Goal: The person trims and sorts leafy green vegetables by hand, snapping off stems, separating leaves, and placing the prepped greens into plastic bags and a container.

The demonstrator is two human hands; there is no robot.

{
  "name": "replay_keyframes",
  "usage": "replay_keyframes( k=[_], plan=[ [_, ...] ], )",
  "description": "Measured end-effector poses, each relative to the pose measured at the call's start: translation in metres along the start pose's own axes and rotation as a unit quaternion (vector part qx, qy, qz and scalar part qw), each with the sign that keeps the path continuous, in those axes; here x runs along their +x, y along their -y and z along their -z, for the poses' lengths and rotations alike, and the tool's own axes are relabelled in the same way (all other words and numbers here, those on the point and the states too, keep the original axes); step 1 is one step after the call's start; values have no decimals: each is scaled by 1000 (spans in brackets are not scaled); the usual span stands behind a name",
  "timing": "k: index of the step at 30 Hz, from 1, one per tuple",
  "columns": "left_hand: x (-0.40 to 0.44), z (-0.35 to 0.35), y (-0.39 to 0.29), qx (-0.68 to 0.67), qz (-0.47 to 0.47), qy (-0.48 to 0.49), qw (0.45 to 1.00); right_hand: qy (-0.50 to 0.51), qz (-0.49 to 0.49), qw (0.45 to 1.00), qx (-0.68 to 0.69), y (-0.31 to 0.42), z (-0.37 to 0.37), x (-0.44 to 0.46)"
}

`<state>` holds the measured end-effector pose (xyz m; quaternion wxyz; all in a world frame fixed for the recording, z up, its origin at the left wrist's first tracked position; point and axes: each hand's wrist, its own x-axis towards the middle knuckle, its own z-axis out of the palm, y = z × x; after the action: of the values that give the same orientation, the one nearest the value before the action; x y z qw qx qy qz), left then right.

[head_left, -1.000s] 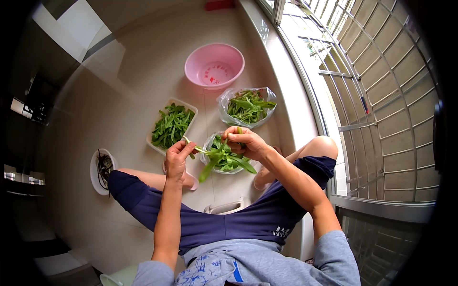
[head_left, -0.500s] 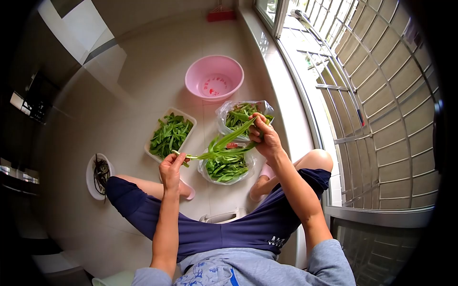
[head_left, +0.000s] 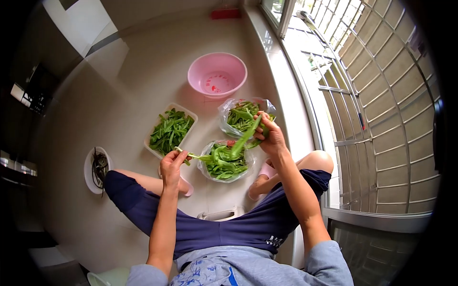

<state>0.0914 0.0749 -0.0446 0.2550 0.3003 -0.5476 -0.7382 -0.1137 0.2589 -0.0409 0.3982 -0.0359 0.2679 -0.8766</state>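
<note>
The left hand (head_left: 171,166) pinched the pale end of a leafy green stalk (head_left: 192,155), its long axis running rightward toward the nearer plastic bag of greens (head_left: 202,168), while the farther-right right hand (head_left: 272,137), fingers curled closed, gripped a long leaf (head_left: 245,140) slanting down-left.

Printed marks on basin, trousers and shirt, with no wording that can be read.

The pink plastic basin (head_left: 217,69) bears red markings (head_left: 214,88) on its inner floor, several small ones in a curve and a bolder one near them; they resemble characters, but are too small to make out. The person's navy trousers (head_left: 217,233) carry a white, letter-like mark (head_left: 274,241) on the right leg, its strokes too blurred to spell. The grey T-shirt (head_left: 257,267) shows a blue line print (head_left: 205,275) across the front, with a solid blue strip (head_left: 232,275) beside it.
</note>
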Motion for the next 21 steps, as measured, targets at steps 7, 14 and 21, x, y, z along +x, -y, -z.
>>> replay_keyframes(
  k=[7, 14, 21],
  plan=[
    [-1, -6, -6, -10, 20, 26, 999, -2, -102, 979, -177, -16, -17, -6],
    [-6, -20, -9, 24, 51, 73, 996, 177, -15, 822, -541, -55, -36, -23],
    [-7, -34, 4, -15, 78, 72, 994, 224, -26, 714, -663, -58, -44, -26]
  ],
)
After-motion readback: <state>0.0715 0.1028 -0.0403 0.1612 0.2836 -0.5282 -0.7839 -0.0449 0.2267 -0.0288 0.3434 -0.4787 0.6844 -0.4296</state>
